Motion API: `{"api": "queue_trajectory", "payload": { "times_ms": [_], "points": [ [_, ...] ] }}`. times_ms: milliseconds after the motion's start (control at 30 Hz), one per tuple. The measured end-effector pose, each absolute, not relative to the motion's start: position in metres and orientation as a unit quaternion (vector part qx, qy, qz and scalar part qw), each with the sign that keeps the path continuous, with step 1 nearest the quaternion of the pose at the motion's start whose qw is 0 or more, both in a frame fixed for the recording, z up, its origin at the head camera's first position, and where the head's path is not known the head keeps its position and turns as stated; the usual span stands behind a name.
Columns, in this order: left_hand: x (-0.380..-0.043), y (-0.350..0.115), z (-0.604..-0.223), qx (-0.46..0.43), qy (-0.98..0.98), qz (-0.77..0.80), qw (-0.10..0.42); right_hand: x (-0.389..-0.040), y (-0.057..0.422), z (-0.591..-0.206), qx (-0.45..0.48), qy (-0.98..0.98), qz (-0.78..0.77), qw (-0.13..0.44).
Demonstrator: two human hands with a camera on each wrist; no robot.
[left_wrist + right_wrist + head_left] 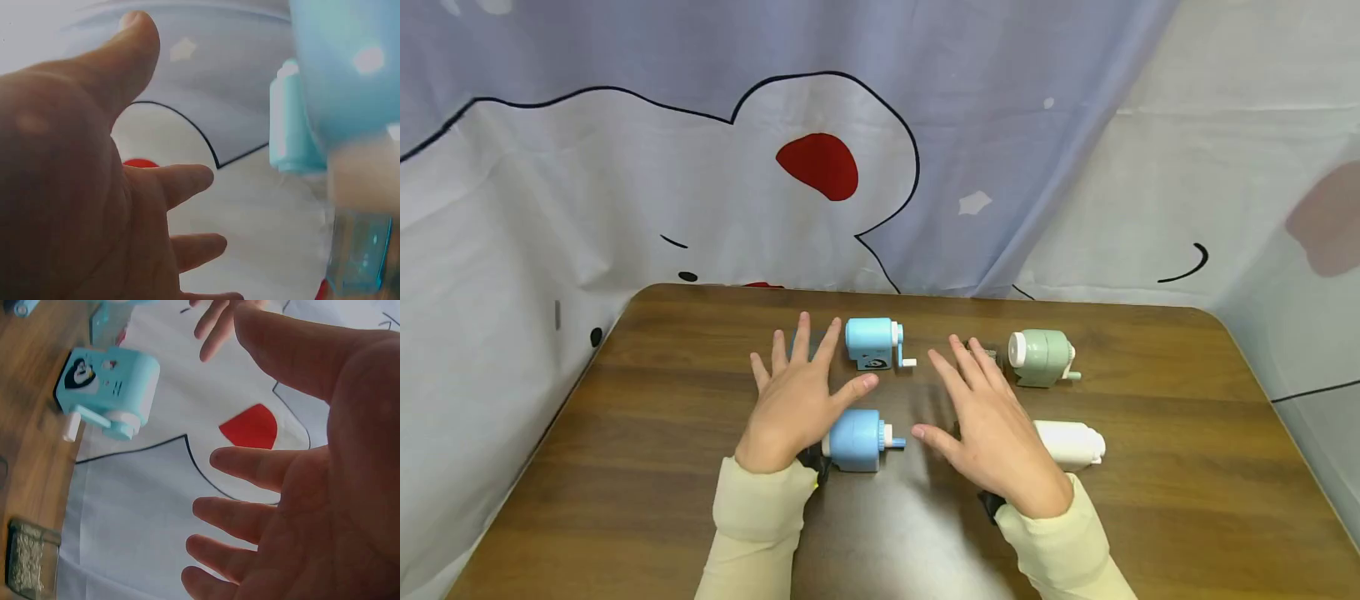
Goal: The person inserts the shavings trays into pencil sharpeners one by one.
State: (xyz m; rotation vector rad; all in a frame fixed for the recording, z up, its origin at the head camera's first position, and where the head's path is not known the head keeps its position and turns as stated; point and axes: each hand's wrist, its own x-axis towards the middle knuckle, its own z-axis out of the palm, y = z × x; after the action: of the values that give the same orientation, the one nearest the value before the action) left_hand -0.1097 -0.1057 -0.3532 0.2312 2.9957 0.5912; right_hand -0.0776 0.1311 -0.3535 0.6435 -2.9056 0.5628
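Note:
Both hands are held over the table with fingers spread and nothing in them. My left hand [793, 404] is nearest a blue hand-crank pencil sharpener [855, 442], which lies just right of its wrist. Behind the left thumb stands a light-blue crank sharpener [868, 337] with a penguin picture, its crank to the right. My right hand [1000, 425] partly covers a white sharpener [1070, 443]. Beyond its fingertips is a green crank sharpener [1043, 358]. A clear shavings drawer [31, 559] with shavings in it shows in the right wrist view.
A bluish see-through drawer [357, 256] sits behind the left fingers, mostly hidden in the head view. The brown wooden table [647, 467] has rounded far corners. A printed curtain [1037, 167] hangs right behind its far edge.

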Motion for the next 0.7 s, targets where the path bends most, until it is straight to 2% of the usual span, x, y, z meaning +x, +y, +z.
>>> {"api": "queue_trajectory", "payload": {
  "times_ms": [700],
  "points": [
    [-0.110,-0.169,-0.360,0.094,0.974,0.186,0.088,-0.074,0.110,-0.363,0.229,-0.955,0.189,0.022]
  ]
}}
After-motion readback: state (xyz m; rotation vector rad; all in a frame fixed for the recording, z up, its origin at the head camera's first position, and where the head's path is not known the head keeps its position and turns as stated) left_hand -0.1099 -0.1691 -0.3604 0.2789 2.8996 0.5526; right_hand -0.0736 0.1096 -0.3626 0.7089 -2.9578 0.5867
